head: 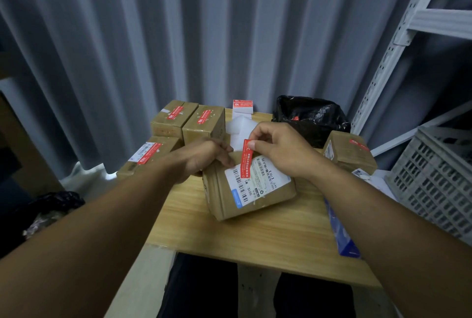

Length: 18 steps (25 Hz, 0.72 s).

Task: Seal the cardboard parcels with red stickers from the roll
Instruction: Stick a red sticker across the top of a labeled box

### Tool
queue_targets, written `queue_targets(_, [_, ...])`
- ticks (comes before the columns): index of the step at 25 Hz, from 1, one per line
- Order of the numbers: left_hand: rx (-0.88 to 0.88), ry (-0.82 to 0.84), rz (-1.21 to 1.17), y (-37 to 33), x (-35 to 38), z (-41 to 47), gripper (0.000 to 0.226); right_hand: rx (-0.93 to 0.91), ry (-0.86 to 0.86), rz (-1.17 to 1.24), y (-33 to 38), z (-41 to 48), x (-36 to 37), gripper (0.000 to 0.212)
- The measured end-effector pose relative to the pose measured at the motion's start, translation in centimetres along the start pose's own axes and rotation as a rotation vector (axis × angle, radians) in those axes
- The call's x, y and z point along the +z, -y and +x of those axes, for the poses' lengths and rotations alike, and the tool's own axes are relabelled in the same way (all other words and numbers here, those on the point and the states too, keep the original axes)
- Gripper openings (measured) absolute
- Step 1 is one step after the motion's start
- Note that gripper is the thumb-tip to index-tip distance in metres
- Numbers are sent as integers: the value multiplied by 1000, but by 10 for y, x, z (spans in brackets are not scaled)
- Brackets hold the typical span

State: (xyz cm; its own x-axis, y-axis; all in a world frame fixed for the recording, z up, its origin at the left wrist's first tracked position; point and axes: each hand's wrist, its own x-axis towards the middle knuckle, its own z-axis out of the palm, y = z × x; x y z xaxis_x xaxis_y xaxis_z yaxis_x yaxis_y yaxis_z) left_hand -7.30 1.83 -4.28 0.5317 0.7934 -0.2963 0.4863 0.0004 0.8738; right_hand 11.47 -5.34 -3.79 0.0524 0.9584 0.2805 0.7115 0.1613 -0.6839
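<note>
A cardboard parcel (255, 197) with a white shipping label lies in the middle of the wooden table (255, 246). My left hand (204, 156) grips its far left corner. My right hand (278, 149) pinches the top end of a red sticker (246, 159), whose lower end lies over the parcel's label. Behind it, the white backing strip of the sticker roll (242, 108) stands up with a red sticker at its top. Three sealed parcels (204, 121) with red stickers sit at the back left, and one more (350, 151) at the right.
A black plastic bag (309, 116) sits at the back right of the table. A grey plastic crate (439, 179) and a white metal shelf frame (398, 44) stand on the right. A blue packet (339, 231) lies at the table's right edge. A corrugated wall is behind.
</note>
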Motion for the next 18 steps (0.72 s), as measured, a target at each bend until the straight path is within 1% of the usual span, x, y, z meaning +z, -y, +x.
queue_targets(6, [14,-17,3,2,1,3,29,-18,35,9,-2,1,0,9])
queue_targets(13, [23,-32,10,2,1,4,31,-5,43,45,-1,0,-1,7])
queue_targets(18, [8,-27,-5,2,1,2,30,10,42,87,4,-4,-3,11])
